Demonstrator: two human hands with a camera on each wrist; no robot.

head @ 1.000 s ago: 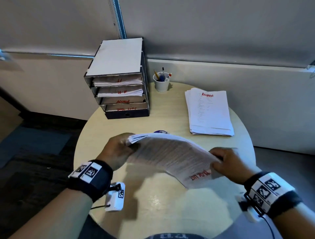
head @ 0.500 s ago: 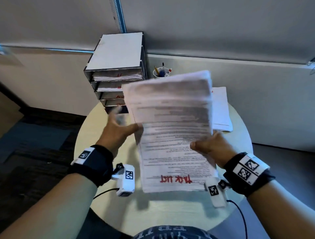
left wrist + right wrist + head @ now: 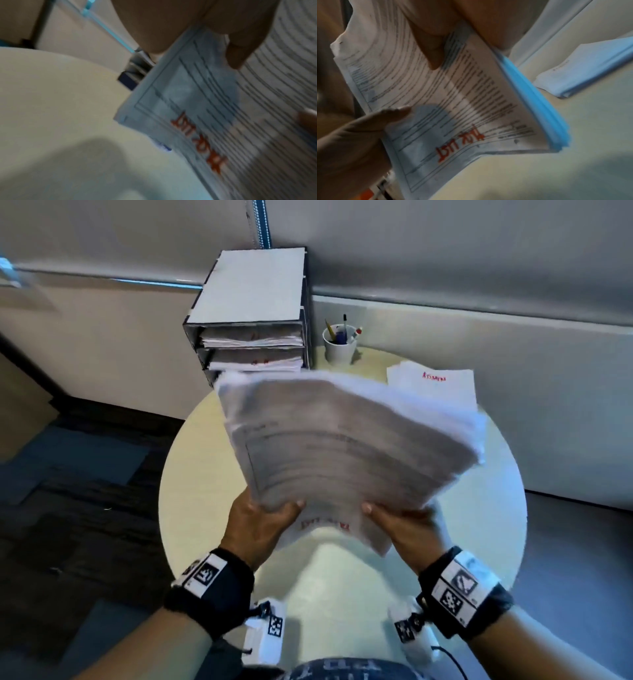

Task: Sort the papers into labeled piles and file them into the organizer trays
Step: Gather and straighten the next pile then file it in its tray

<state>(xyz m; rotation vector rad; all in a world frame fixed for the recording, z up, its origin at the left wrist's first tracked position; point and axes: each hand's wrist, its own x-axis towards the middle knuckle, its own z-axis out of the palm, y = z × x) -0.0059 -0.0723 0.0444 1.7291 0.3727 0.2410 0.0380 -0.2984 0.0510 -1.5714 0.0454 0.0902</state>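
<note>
Left: a dark grey tiered organizer (image 3: 251,313) with a flat white top stands at the back of the round, pale wooden desk (image 3: 191,460), against the wall; its upper two trays hold white sheets with red lettering too blurred to read, and the lower trays are hidden behind the raised papers. Left of centre: the left hand (image 3: 260,525), a black band with printed markers at the wrist, grips the near left corner of a thick stack of white printed papers (image 3: 342,446), thumb curled over the top sheet. Centre: the stack is held above the desk, apart from its surface, fanning upward and away from the person; red handwriting reading "TASK LIST" marks its near edge, clearest in the two wrist views. Right of centre: the right hand (image 3: 407,525), likewise banded, pinches the near right corner of the same stack, thumb on top. Behind, just right of the organizer: a small white cup (image 3: 339,347) holding pens. Right: a second pile of white papers (image 3: 442,385), labelled in red, lies flat on the desk, partly hidden by the held stack.
</note>
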